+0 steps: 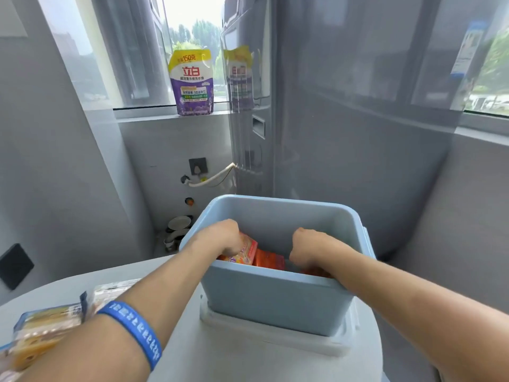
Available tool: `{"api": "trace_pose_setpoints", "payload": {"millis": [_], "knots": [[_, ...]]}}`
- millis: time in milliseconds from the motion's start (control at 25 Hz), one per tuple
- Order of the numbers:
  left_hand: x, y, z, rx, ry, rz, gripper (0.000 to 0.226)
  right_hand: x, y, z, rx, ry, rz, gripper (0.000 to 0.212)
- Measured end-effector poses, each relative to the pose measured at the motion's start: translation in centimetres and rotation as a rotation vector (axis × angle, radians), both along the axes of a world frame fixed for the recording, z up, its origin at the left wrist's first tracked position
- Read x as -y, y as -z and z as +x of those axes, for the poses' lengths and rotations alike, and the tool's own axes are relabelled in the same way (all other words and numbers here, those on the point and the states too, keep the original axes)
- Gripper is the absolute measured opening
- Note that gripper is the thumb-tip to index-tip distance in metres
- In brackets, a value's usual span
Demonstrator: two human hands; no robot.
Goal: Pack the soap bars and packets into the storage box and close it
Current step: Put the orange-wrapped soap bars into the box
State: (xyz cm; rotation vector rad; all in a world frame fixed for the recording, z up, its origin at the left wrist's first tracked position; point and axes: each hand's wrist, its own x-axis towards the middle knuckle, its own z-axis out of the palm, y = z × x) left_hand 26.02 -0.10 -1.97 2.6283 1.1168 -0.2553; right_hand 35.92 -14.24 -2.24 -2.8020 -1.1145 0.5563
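A light blue storage box (275, 299) stands open on a white lid (275, 341) on the round white table (192, 354). Both my hands reach down inside it. My left hand (223, 238) is closed on an orange soap packet (245, 250) at the box's left side. A red-orange soap bar (268, 260) lies next to it in the middle. My right hand (305, 248) is curled low at the right, its fingers hidden behind the front wall; another orange item (316, 271) shows just beneath it.
Yellowish soap packets in clear wrap (46, 329) lie on the table at the left, under my left forearm. A purple detergent pouch (192, 82) stands on the window sill. A tall grey appliance (344, 106) rises right behind the box.
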Motion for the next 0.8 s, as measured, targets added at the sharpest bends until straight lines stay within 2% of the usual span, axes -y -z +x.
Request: {"api": "trace_pose_setpoints", "payload": {"millis": [80,160,240,320,440,520,600,720,800], "knots": [[0.3,-0.1,-0.4,-0.012,0.045,0.114,0.009,-0.2,0.0,-0.2,0.015,-0.112,0.055,0.051],[0.9,-0.7,-0.9,0.024,0.127,0.286,0.014,-0.6,0.1,-0.7,-0.059,-0.353,-0.01,0.063],[1.2,-1.1,-1.3,0.002,0.246,0.343,0.024,-0.9,0.5,-1.0,-0.082,-0.542,-0.134,0.055],[0.9,-1.1,-1.7,-0.07,0.328,0.217,0.028,-1.1,0.7,-1.2,-0.158,-0.54,-0.182,0.041],[0.4,-1.5,-1.9,-0.196,0.444,0.142,0.051,-0.6,-0.1,-1.8,-0.294,-0.5,-0.193,0.047],[0.4,-1.6,-2.0,-0.273,0.505,0.135,0.058,-0.6,-0.7,-1.9,-0.23,-0.512,-0.245,0.052],[0.2,-1.5,-1.9,-0.295,0.504,0.102,0.056,-0.7,-0.8,-2.1,-0.088,-0.496,-0.215,0.049],[0.3,-1.2,-2.2,-0.228,0.458,0.037,0.049,-1.5,-0.5,-2.1,0.085,-0.509,-0.387,0.051],[0.4,-0.9,-2.2,-0.174,0.429,-0.001,0.047,-1.7,-0.1,-2.2,0.183,-0.602,-0.388,0.048]]}}
